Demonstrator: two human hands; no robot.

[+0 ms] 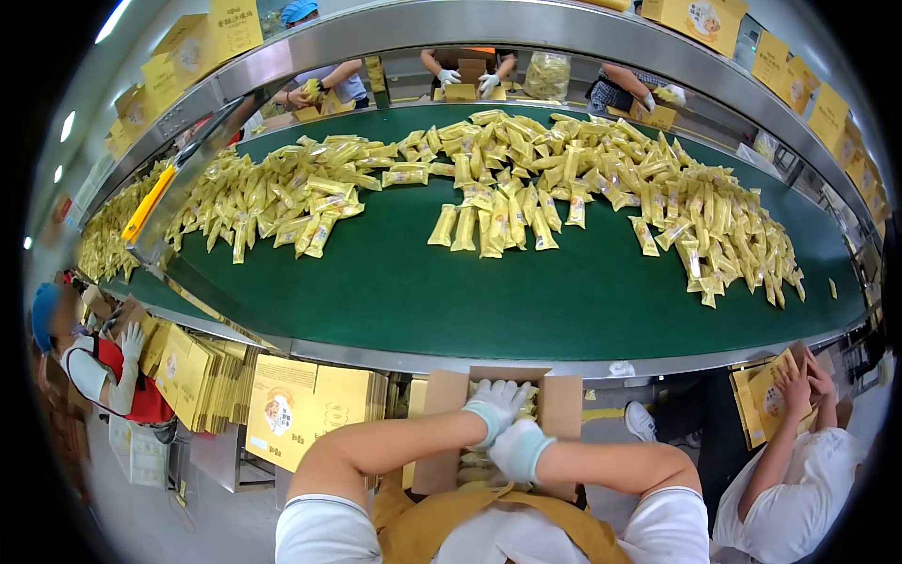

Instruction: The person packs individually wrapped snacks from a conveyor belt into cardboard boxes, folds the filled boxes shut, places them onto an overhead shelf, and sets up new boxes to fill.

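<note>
An open cardboard box stands upright in front of my body, its flaps spread outward, with yellow wrapped packets inside. My left hand, in a pale glove, lies over the far part of the box opening with its fingers spread. Just nearer and to the right, my right hand, also gloved, is bent down into the box beside the left one. Its fingers are hidden, so what it touches cannot be made out. Beyond the box, many yellow packets lie heaped on the green belt.
The belt's metal edge runs just beyond the box. Folded yellow cartons stand at left. A co-worker is at far left, another at right. Several more people work across the belt. A metal rail arches overhead.
</note>
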